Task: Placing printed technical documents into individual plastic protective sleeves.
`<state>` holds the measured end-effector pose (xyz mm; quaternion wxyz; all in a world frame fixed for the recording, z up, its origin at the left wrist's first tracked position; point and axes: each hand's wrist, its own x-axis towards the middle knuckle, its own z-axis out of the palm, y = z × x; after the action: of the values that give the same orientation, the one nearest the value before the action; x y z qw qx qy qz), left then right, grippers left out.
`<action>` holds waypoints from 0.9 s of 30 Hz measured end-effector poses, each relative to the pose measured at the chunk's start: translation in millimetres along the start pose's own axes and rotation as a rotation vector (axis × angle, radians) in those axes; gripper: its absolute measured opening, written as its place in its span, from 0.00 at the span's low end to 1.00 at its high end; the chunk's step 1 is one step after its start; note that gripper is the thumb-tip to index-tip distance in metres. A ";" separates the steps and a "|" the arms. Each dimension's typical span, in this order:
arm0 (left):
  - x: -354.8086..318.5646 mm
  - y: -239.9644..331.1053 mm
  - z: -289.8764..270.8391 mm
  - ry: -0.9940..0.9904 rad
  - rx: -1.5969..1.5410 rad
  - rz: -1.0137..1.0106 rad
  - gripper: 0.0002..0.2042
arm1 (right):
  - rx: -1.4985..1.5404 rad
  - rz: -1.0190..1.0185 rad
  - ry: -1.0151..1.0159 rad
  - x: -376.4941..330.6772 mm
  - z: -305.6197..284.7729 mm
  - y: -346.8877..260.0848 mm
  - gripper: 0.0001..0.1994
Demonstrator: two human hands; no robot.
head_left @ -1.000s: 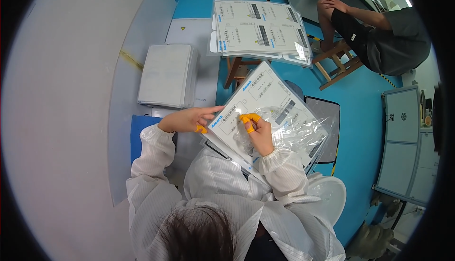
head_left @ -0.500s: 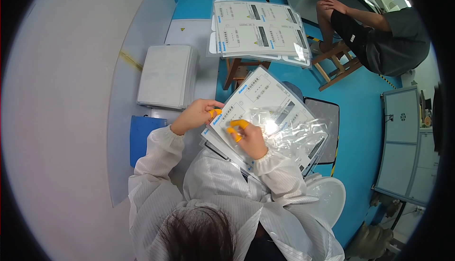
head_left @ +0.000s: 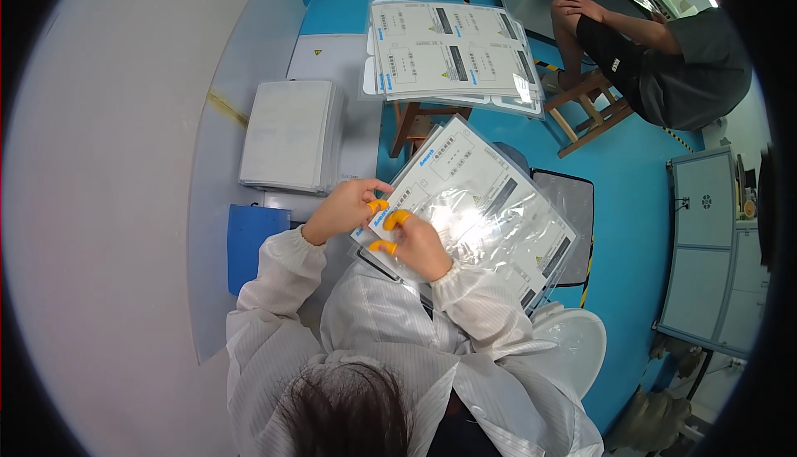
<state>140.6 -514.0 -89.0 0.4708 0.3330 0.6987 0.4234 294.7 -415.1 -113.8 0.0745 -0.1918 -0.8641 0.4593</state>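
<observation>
A stack of white printed sheets [head_left: 452, 154] lies slanted across my lap, with clear plastic film [head_left: 481, 229] spread over the top sheet and shining in the light. My left hand [head_left: 340, 210] grips the sheets' left edge, its orange-covered thumb resting on top and its index finger reaching along the border. Close by, over the near left part of the sheet, is my right hand [head_left: 419, 245]. Its thumb and index finger, both in orange finger cots, are bent and apart, with nothing visible between them. The undersides of both hands are hidden.
Beyond my lap, more printed sheets [head_left: 457, 67] are piled on a wooden stool [head_left: 407, 129]. To the left are a stack of white sheets [head_left: 290, 137] and a blue box [head_left: 253, 241]. A person [head_left: 697, 67] sits at far right; a white round stool [head_left: 581, 345] stands nearby.
My right hand has moved left, nearer my left hand. The crumpled plastic film now lies flatter over the top sheet. My left hand stays almost in place at the edge.
</observation>
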 end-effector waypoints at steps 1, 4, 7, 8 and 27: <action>0.4 0.2 0.6 -0.008 0.026 0.002 0.17 | -0.103 -0.033 -0.079 -1.0 2.2 -4.2 0.17; -1.4 -0.7 1.3 -0.014 0.026 -0.006 0.17 | 0.062 0.004 0.086 6.2 -3.0 20.0 0.14; -2.8 -0.6 1.1 -0.013 -0.012 -0.021 0.17 | 0.138 0.224 0.181 12.9 -19.9 15.3 0.11; -2.6 -0.2 0.8 -0.012 -0.024 -0.028 0.16 | 0.140 0.126 0.159 10.6 -18.6 14.0 0.10; -2.1 0.4 3.6 -0.003 -0.031 -0.025 0.17 | 0.063 -0.101 -0.077 -8.8 0.0 3.6 0.08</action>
<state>144.7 -514.7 -88.6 0.4825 0.3175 0.6953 0.4277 303.7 -416.8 -116.3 0.0703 -0.1280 -0.8601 0.4887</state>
